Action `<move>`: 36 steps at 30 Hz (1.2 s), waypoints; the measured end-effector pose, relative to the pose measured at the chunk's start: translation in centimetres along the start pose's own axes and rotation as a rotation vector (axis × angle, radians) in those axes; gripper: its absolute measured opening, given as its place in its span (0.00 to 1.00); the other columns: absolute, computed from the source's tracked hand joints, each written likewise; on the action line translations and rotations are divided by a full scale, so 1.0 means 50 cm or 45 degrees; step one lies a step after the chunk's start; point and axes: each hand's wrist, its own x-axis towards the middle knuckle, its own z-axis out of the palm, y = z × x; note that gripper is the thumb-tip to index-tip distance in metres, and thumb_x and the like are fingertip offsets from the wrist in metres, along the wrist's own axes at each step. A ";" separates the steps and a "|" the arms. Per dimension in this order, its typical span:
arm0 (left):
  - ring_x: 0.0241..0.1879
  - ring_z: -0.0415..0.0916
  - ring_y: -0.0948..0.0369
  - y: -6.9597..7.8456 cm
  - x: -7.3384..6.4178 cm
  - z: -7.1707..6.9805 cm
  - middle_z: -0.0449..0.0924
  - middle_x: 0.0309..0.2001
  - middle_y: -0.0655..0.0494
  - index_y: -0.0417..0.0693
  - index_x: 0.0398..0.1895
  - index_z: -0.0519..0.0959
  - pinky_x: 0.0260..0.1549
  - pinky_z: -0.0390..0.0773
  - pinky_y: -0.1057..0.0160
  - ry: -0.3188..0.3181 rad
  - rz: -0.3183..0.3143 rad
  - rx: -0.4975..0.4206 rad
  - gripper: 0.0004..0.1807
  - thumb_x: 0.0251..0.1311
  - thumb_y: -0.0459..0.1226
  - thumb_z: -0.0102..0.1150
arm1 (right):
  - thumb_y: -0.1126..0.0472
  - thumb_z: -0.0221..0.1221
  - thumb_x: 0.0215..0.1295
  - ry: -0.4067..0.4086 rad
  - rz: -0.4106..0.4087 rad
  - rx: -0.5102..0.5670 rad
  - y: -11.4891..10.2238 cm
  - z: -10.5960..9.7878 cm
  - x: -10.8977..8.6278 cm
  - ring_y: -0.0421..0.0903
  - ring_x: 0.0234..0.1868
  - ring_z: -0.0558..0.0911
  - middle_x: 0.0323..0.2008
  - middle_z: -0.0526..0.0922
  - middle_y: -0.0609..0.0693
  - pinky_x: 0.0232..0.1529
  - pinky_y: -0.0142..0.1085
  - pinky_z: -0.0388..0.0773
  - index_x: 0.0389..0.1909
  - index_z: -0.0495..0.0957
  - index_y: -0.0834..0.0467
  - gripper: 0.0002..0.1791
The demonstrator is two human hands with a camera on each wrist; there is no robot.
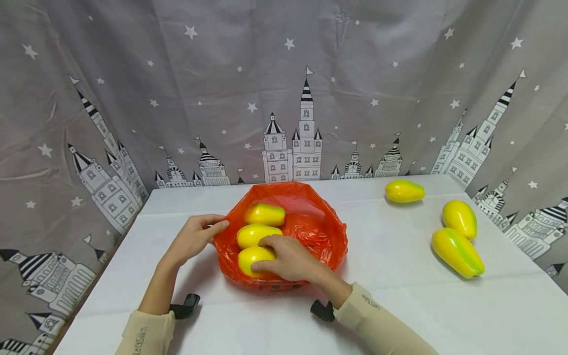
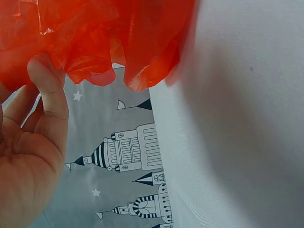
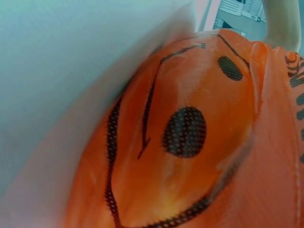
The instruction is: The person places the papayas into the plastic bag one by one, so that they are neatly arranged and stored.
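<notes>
An open red plastic bag point(image 1: 337, 241) with black print stands on the white table, its mouth spread wide. Inside, along its left side, lie three yellow-green toy papayas: a far papaya point(image 1: 265, 215), a middle papaya point(image 1: 250, 235) and a near papaya point(image 1: 252, 261). My right hand point(image 1: 290, 259) reaches in over the bag's near rim and grips the near papaya, thumb in front and fingers behind. At the left rim, my left hand point(image 1: 193, 240) pinches the bag's edge between thumb and fingers. The left wrist view shows this hand point(image 2: 35, 142) at the crumpled red film point(image 2: 90, 42).
To the right on the table point(image 1: 377, 296) lie three more papayas: one at the back point(image 1: 405, 191), and a pair close together, the rear papaya point(image 1: 460, 218) and the front papaya point(image 1: 457, 252). A grey curtain point(image 1: 337, 88) printed with castles and stars hangs behind.
</notes>
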 end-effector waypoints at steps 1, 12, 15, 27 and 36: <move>0.36 0.80 0.53 0.000 0.000 0.000 0.83 0.47 0.41 0.31 0.57 0.78 0.33 0.82 0.61 0.003 -0.009 0.000 0.24 0.71 0.45 0.55 | 0.43 0.67 0.60 -0.004 -0.001 0.000 0.000 0.001 0.000 0.39 0.39 0.74 0.39 0.77 0.39 0.44 0.31 0.74 0.56 0.78 0.55 0.28; 0.35 0.80 0.54 -0.001 -0.002 -0.001 0.82 0.48 0.39 0.29 0.58 0.76 0.32 0.82 0.63 -0.008 0.002 -0.018 0.24 0.71 0.43 0.55 | 0.44 0.68 0.59 -0.029 0.034 -0.034 0.003 0.011 0.003 0.39 0.38 0.73 0.36 0.75 0.39 0.43 0.32 0.73 0.51 0.78 0.54 0.25; 0.35 0.79 0.55 -0.001 -0.002 0.000 0.82 0.48 0.39 0.29 0.58 0.76 0.31 0.82 0.63 -0.012 0.012 -0.026 0.24 0.71 0.42 0.55 | 0.44 0.68 0.60 -0.030 0.043 -0.032 0.005 0.013 0.003 0.39 0.38 0.73 0.37 0.75 0.39 0.44 0.32 0.73 0.52 0.78 0.54 0.25; 0.36 0.79 0.54 0.005 0.001 -0.001 0.81 0.50 0.38 0.29 0.59 0.76 0.33 0.82 0.63 -0.014 0.003 -0.013 0.24 0.72 0.42 0.55 | 0.51 0.69 0.61 -0.074 0.016 -0.059 0.009 -0.012 -0.015 0.39 0.49 0.74 0.51 0.78 0.40 0.55 0.36 0.73 0.58 0.78 0.52 0.25; 0.34 0.80 0.56 0.004 -0.001 -0.001 0.82 0.48 0.38 0.28 0.58 0.76 0.31 0.82 0.63 -0.010 0.016 -0.041 0.24 0.71 0.41 0.55 | 0.50 0.68 0.61 -0.048 -0.010 -0.018 0.006 -0.002 -0.008 0.38 0.48 0.74 0.50 0.80 0.39 0.54 0.36 0.72 0.56 0.80 0.53 0.23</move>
